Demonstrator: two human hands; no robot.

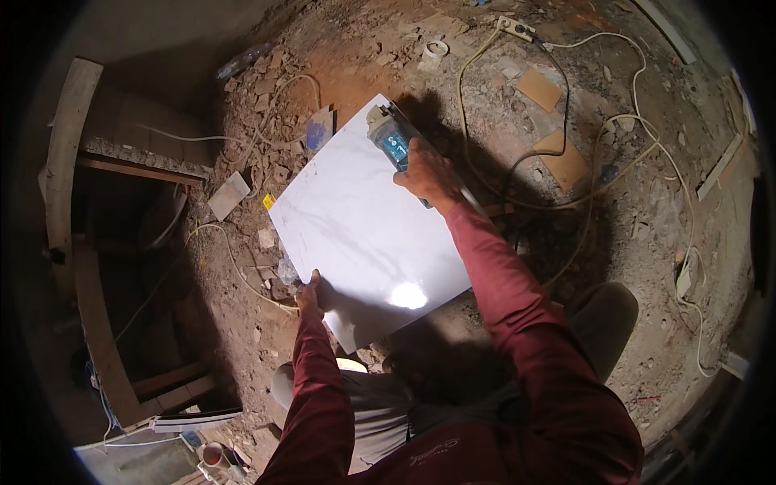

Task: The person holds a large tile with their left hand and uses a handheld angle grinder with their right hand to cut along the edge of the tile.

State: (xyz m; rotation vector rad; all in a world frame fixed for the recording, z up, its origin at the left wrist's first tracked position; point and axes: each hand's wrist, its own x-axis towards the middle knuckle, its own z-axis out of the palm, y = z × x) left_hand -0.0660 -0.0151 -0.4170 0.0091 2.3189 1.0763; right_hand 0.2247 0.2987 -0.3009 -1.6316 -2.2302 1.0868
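A large white marble-patterned tile [356,218] lies tilted across the middle, a bright spot of light on its lower part. My right hand [424,174] is closed round a teal-and-grey power tool [388,137], which sits on the tile's upper right edge; its working end is too small to make out clearly. My left hand [311,295] grips the tile's lower left edge, fingers bent at the rim. A small yellow object [269,202] shows beside the tile's left corner.
Rubble covers the floor [606,242]. A power strip [516,28] with looping cables lies at upper right, near two tan boards [540,89]. A white tape roll [436,48] lies above. A wooden-framed dark opening [73,153] is at left. My bent legs [606,323] are below.
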